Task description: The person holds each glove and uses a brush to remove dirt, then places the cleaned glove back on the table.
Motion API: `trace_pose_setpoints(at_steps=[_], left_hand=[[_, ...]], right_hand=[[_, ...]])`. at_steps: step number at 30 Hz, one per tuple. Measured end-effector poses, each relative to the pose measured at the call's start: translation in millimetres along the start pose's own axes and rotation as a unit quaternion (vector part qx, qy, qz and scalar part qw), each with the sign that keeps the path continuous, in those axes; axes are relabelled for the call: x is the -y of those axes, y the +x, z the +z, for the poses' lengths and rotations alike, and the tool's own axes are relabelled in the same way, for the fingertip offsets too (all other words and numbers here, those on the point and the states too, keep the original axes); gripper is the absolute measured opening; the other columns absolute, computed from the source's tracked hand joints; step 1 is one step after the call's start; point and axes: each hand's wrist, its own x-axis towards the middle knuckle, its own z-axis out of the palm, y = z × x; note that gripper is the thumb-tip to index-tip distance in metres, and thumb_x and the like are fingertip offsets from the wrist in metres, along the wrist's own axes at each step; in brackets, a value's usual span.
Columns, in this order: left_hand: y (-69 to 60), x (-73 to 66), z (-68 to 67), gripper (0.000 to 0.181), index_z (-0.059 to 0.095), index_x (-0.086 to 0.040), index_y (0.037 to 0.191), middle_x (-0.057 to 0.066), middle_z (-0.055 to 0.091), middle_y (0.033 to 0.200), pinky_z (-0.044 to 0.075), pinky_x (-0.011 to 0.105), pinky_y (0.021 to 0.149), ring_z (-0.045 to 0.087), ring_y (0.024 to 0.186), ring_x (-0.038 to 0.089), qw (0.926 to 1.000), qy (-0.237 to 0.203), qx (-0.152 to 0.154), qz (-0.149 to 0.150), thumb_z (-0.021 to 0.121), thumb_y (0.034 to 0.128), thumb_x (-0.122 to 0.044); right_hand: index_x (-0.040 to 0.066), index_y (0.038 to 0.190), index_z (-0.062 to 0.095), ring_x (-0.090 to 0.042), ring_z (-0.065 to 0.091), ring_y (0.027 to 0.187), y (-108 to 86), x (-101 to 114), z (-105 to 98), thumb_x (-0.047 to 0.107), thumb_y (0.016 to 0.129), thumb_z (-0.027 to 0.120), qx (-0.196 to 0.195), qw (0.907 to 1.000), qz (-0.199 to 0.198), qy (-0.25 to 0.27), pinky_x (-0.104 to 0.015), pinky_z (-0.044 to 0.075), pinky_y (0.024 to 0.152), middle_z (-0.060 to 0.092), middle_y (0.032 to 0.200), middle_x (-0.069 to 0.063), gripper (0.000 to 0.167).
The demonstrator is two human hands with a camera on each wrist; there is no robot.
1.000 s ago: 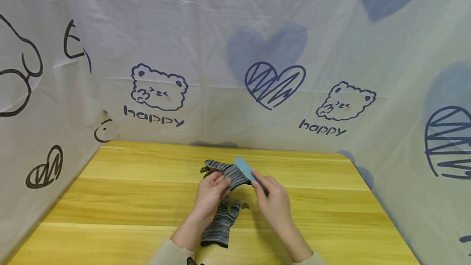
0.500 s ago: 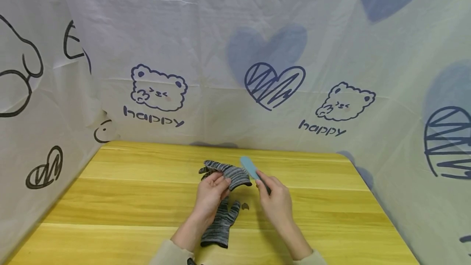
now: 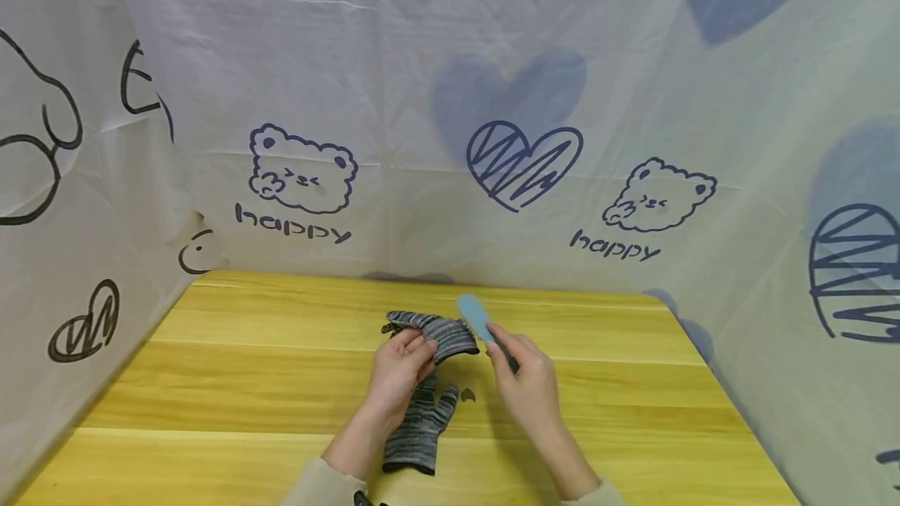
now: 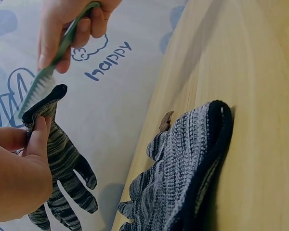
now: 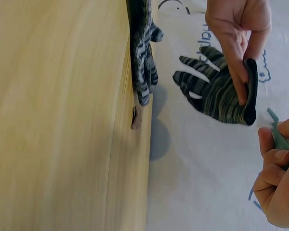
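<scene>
My left hand (image 3: 399,375) pinches a grey-and-black striped knit glove (image 3: 450,336) near its cuff, above the table. Its fingers hang down in the left wrist view (image 4: 62,154). A blue-green brush (image 3: 473,314) with pale bristles (image 4: 42,87) is gripped by its handle in my right hand (image 3: 529,383). The bristles lie right at the glove's black cuff edge; whether they touch it is hard to tell. Below my left hand, a second matching glove (image 3: 413,440) lies on the table, cuff toward me.
Beside the lying glove's thumb sits a small brown scrap (image 3: 468,395) on the yellow wood-grain table (image 3: 246,381). A pale printed cloth (image 3: 415,201) with hearts and bears hangs behind the table and along both sides.
The brush has shifted right from over the glove's cuff, then slightly back up toward it. The held glove has moved a little; the lying glove stays in place.
</scene>
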Motion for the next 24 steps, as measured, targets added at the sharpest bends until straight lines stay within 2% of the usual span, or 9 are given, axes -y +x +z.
trace_pose_setpoints(at_steps=[4, 7, 11, 15, 24], left_hand=[[-0.3, 0.5, 0.1, 0.063, 0.024, 0.019, 0.155, 0.041, 0.029, 0.158, 0.054, 0.034, 0.101, 0.033, 0.148, 0.045, 1.0000, 0.006, 0.005, 0.000, 0.056, 0.1055, -0.005], [-0.6, 0.9, 0.8, 0.062, 0.026, 0.019, 0.154, 0.041, 0.031, 0.157, 0.054, 0.031, 0.099, 0.036, 0.146, 0.045, 0.9999, 0.010, 0.006, 0.005, 0.056, 0.1057, -0.005], [-0.4, 1.3, 1.9, 0.055, 0.036, 0.017, 0.151, 0.036, 0.043, 0.152, 0.056, 0.024, 0.089, 0.052, 0.138, 0.036, 0.9999, 0.010, 0.002, 0.011, 0.056, 0.1055, -0.005], [-0.7, 0.8, 2.6, 0.050, 0.042, 0.016, 0.149, 0.033, 0.051, 0.147, 0.055, 0.021, 0.082, 0.063, 0.122, 0.020, 0.9999, 0.007, -0.002, 0.013, 0.056, 0.1053, -0.004], [-1.9, -0.8, 3.3, 0.051, 0.039, 0.018, 0.149, 0.034, 0.049, 0.149, 0.055, 0.021, 0.081, 0.063, 0.120, 0.018, 0.9999, 0.011, 0.000, 0.005, 0.056, 0.1058, -0.005]], right_hand=[[0.003, 0.125, 0.075, -0.007, 0.058, 0.069, -1.7, 6, 3, 0.002, 0.094, 0.076, 0.001, 0.9995, -0.028, 0.011, -0.020, 0.050, 0.054, 0.074, 0.091, -0.007, 0.031], [0.003, 0.124, 0.076, -0.006, 0.059, 0.070, -3.5, 10, 5, 0.002, 0.093, 0.077, 0.006, 0.9991, -0.041, 0.011, -0.020, 0.050, 0.056, 0.074, 0.091, -0.007, 0.031], [0.003, 0.124, 0.075, -0.006, 0.059, 0.070, -5.7, 14, 8, 0.003, 0.093, 0.077, 0.022, 0.9984, -0.051, 0.008, -0.020, 0.051, 0.057, 0.075, 0.093, -0.007, 0.031], [0.004, 0.125, 0.075, -0.006, 0.059, 0.070, -7.8, 16, 10, 0.003, 0.093, 0.077, 0.037, 0.9983, -0.046, 0.002, -0.020, 0.050, 0.056, 0.075, 0.094, -0.006, 0.032], [0.006, 0.126, 0.075, -0.006, 0.058, 0.070, -8.4, 17, 11, 0.006, 0.095, 0.076, 0.042, 0.9989, -0.017, -0.005, -0.021, 0.050, 0.056, 0.075, 0.095, -0.004, 0.031]])
